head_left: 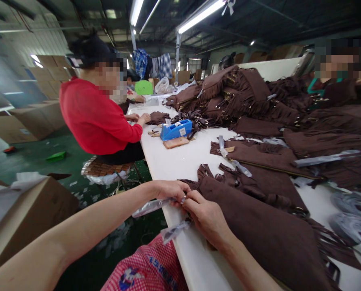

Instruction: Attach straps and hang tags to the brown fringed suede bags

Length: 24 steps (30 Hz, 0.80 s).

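Close together at the white table's near edge, my left hand [175, 191] and my right hand [205, 213] pinch a small part wrapped in clear plastic. A strip of clear plastic [150, 207] sticks out to the left from under my left hand. Another plastic-wrapped piece [175, 231] hangs over the table edge below my hands. Right beside them lies a dark brown fringed bag [259, 226], flat on the table. The fingertips of both hands meet, and what is between them is mostly hidden.
A blue tape dispenser [177, 130] and a phone-like pinkish object [175, 142] rest on the white table [159, 161]. Brown fringed bags [241, 93] are heaped behind. A person in red [92, 109] sits at the left edge. An open cardboard box [31, 218] stands at lower left.
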Motion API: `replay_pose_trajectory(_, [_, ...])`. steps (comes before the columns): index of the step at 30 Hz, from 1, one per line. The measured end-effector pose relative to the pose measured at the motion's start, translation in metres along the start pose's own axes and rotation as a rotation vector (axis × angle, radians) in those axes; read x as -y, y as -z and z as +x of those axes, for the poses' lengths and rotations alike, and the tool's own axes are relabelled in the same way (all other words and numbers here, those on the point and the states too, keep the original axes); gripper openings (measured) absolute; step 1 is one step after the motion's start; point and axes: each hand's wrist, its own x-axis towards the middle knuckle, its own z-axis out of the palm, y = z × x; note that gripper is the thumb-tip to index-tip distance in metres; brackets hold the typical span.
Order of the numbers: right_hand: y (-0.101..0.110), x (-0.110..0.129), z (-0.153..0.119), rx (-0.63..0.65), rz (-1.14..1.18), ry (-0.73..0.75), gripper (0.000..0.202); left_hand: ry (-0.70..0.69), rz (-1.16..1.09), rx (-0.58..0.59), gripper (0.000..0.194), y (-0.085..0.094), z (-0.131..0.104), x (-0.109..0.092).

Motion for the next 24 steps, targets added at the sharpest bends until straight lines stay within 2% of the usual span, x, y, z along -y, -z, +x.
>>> replay_pose_trajectory(3, [-0.004,0.0,0.003,0.019,-0.082,-0.052,0.02,-0.008,0.028,0.005,0.033,-0.001,0.001,0.0])
replay_pose_trajectory(5, [-0.004,-0.003,0.004,-0.084,0.091,-0.119,0.02,-0.013,0.062,-0.001,0.033,-0.002,0.001,-0.002])
replay_pose_trajectory(8, [-0.001,-0.008,0.004,-0.24,0.486,-0.264,0.024,-0.069,0.138,-0.065,0.033,-0.009,-0.004,-0.006])
replay_pose_trajectory(10, [0.002,-0.011,0.004,-0.244,0.666,-0.332,0.024,-0.193,0.228,-0.195,0.032,-0.018,-0.012,-0.008])
replay_pose_trajectory(13, [0.003,-0.014,0.003,-0.216,0.82,-0.37,0.024,-0.424,0.393,-0.488,0.027,-0.035,-0.026,-0.007])
replay_pose_trajectory(15, [0.003,-0.015,0.003,-0.211,0.871,-0.383,0.025,-0.464,0.439,-0.628,0.021,-0.046,-0.031,-0.003])
replay_pose_trajectory(19, [0.005,-0.013,0.002,-0.183,0.886,-0.385,0.024,-0.42,0.431,-0.739,0.005,-0.06,-0.027,0.01])
replay_pose_trajectory(24, [0.009,-0.012,-0.001,-0.144,0.951,-0.408,0.021,-0.433,0.558,-0.759,0.013,-0.065,-0.02,0.017])
